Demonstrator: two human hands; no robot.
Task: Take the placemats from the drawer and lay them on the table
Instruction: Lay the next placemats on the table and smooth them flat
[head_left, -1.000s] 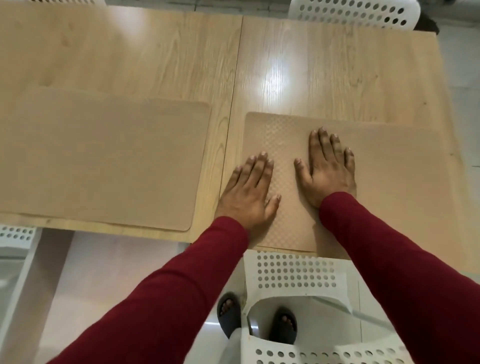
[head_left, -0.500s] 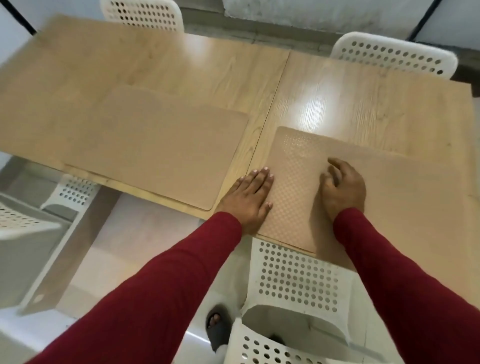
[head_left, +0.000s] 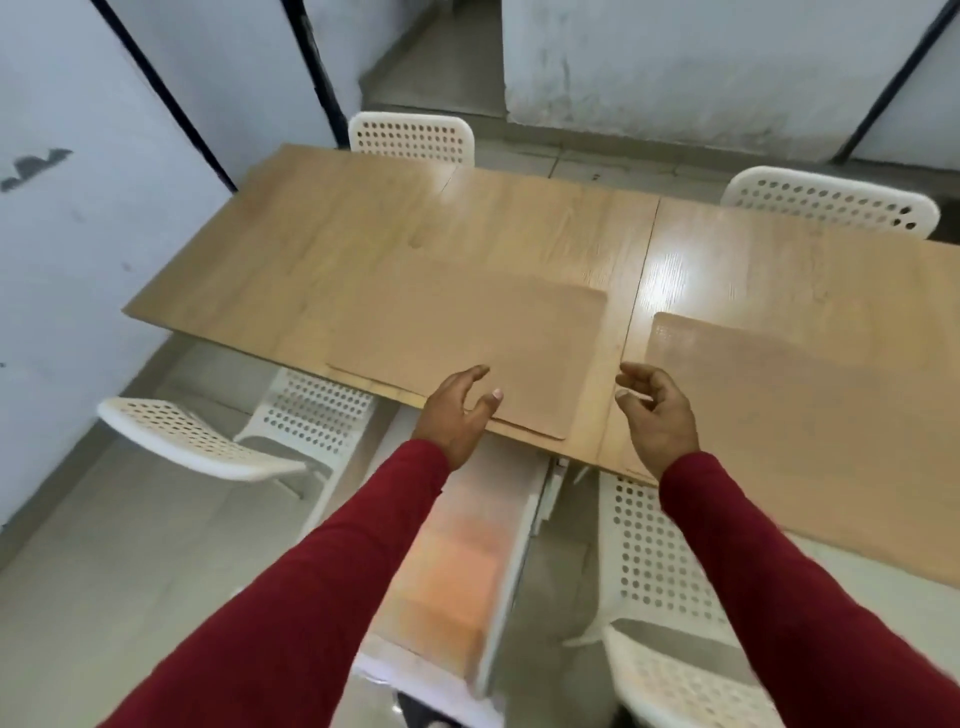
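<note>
Two tan placemats lie flat on the wooden table (head_left: 363, 218). The left placemat (head_left: 467, 332) sits near the table's front edge, left of the centre seam. The right placemat (head_left: 805, 405) lies right of the seam and reaches the front edge. My left hand (head_left: 457, 410) hovers over the front edge at the left placemat's near side, fingers loosely curled, holding nothing. My right hand (head_left: 654, 410) hangs above the table's front edge between the two placemats, fingers relaxed and empty. An open white drawer (head_left: 447, 571) with an orange-tan inside shows below the table edge, blurred.
White perforated chairs stand around the table: two at the far side (head_left: 410, 137) (head_left: 831, 200), one at the near left (head_left: 208, 441), one at the near right (head_left: 660, 597). White walls with dark frames (head_left: 171, 104) close in on the left and back.
Both hands have lifted off the right placemat and drawn back toward the table edge. The view has pulled back and swung left, showing the whole table and the drawer.
</note>
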